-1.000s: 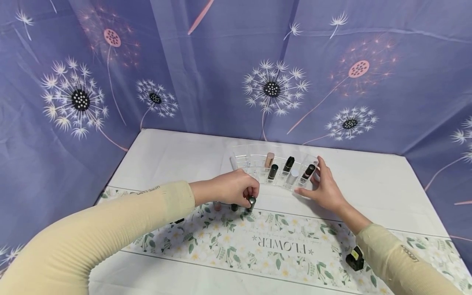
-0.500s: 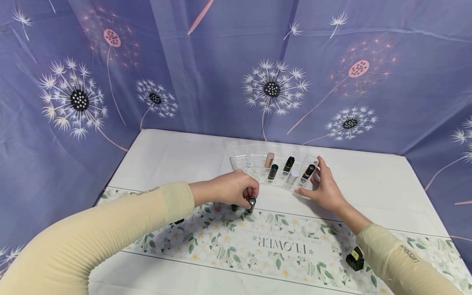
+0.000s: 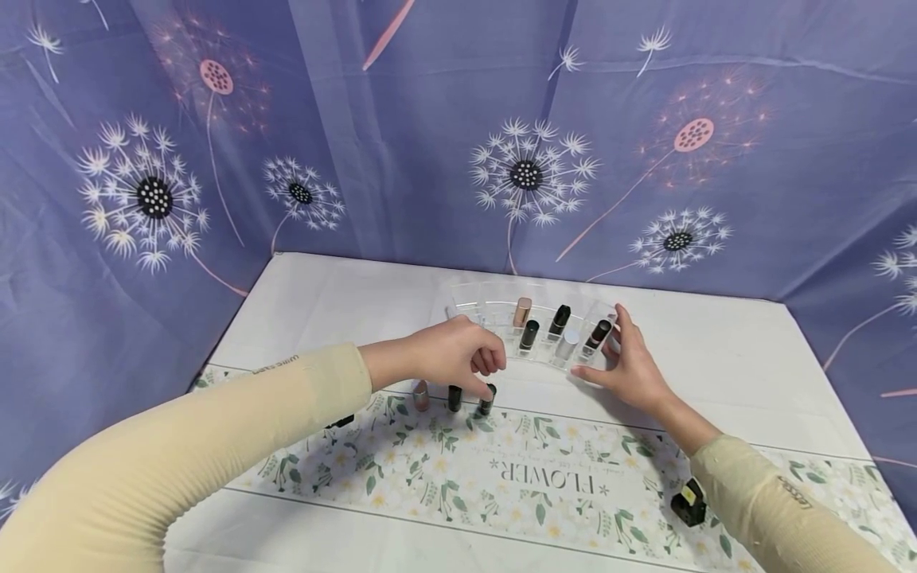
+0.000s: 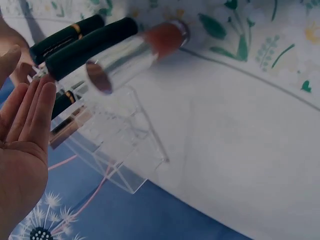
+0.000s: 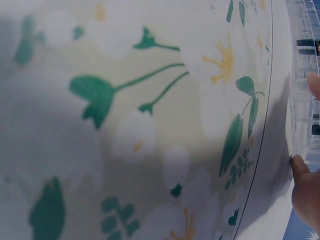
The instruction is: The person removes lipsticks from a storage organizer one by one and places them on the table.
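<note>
My left hand [image 3: 454, 350] hovers over a dark green lipstick tube [image 3: 486, 404] standing on the table, thumb tip right at its top. In the left wrist view its fingers [image 4: 37, 115] are extended, with nothing between them. Another dark tube [image 3: 454, 399] and a clear-and-pink lipstick [image 3: 421, 396] stand to the left in the same row. Behind them is a clear tiered lipstick organizer [image 3: 469, 296]. It holds a rose-gold lipstick [image 3: 522, 312], a silver one [image 3: 567, 344] and several dark ones. My right hand [image 3: 634, 366] grips the organizer's right end between thumb and fingers.
A floral runner [image 3: 530, 509] marked FLOWER lies across the white table [image 3: 344, 290]. A black boxy device [image 3: 689, 503] with a yellow label sits against the right sleeve. A blue dandelion-print curtain [image 3: 430, 143] hangs behind the table.
My left fingers have lifted and spread from the dark green tube they pinched, leaving it standing on the table. More of the neighbouring tubes shows. The right hand has stayed at the organizer.
</note>
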The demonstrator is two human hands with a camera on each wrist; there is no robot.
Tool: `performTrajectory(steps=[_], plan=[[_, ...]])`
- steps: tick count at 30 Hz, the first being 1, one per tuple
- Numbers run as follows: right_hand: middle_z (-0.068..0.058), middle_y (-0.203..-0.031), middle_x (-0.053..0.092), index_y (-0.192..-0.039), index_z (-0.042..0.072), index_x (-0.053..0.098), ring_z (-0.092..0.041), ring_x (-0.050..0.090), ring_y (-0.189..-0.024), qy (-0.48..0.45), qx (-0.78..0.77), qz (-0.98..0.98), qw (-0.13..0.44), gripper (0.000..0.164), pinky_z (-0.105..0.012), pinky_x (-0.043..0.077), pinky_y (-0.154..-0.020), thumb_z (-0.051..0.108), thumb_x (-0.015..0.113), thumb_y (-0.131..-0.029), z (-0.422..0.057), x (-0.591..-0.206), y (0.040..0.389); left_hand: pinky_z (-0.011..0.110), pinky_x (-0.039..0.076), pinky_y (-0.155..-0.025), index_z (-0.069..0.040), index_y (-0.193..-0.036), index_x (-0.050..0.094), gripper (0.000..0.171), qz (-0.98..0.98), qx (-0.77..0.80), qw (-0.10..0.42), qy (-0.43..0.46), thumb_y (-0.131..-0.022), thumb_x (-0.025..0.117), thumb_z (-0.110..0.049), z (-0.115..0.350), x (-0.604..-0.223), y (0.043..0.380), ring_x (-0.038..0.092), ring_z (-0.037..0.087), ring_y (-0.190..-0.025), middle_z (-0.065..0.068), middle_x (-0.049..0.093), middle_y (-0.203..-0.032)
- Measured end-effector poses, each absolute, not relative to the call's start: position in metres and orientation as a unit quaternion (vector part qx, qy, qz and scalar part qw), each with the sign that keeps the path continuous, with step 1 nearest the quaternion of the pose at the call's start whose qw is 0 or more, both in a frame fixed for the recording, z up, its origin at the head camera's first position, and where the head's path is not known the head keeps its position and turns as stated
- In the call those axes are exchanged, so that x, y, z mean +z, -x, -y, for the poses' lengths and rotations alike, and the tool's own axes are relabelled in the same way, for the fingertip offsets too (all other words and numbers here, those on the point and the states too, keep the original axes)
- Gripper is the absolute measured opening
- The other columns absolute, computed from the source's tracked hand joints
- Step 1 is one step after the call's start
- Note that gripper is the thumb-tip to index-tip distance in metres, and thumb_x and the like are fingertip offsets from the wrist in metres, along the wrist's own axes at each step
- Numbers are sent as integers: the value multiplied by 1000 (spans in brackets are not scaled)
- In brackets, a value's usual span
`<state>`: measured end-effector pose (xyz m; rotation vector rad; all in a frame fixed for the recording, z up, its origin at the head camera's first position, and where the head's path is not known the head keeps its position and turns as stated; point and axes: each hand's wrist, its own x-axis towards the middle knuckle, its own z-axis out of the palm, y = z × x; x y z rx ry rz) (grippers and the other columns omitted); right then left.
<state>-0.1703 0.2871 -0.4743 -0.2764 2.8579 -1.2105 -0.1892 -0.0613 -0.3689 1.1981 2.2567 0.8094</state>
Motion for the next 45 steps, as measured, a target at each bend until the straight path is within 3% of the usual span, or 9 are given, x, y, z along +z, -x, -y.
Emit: performTrajectory(steps=[9, 24, 34, 41, 45], plan=[[-40, -167, 12, -169, 3, -12, -63, 32, -147, 88, -386, -918, 8, 135, -67, 37, -119, 25, 93, -86, -287, -477, 170, 18, 59, -87, -7, -110, 76, 31, -827, 308, 200, -426, -85, 93, -15, 57, -353, 204, 77, 19, -101, 1, 78, -104], [-39, -168, 9, -169, 4, -12, -62, 31, -149, 85, -393, -915, 11, 135, -64, 38, -119, 25, 92, -87, -287, -476, 171, 19, 59, -90, -5, -116, 76, 32, -842, 342, 145, -391, -87, 90, -9, 50, -341, 231, 76, 17, -102, 5, 79, -108], [-39, -168, 9, -169, 4, -12, -62, 30, -149, 85, -392, -916, 9, 135, -64, 39, -119, 24, 93, -87, -287, -476, 171, 21, 58, -95, -5, -124, 74, 38, -845, 373, 127, -362, -89, 89, -9, 45, -347, 249, 74, 26, -113, 9, 77, -117], [-39, -168, 9, -169, 4, -12, -61, 29, -150, 83, -394, -915, 11, 135, -63, 39, -119, 23, 93, -87, -287, -475, 171, 18, 57, -96, -5, -126, 74, 39, -848, 371, 116, -359, -90, 88, -9, 36, -350, 259, 73, 19, -112, 7, 76, -119], [-39, -169, 8, -169, 3, -12, -62, 28, -150, 86, -398, -913, 11, 135, -63, 38, -120, 22, 92, -87, -286, -474, 169, 19, 56, -97, -4, -127, 73, 40, -849, 369, 123, -357, -90, 87, -8, 32, -352, 262, 73, 22, -114, 9, 76, -121]])
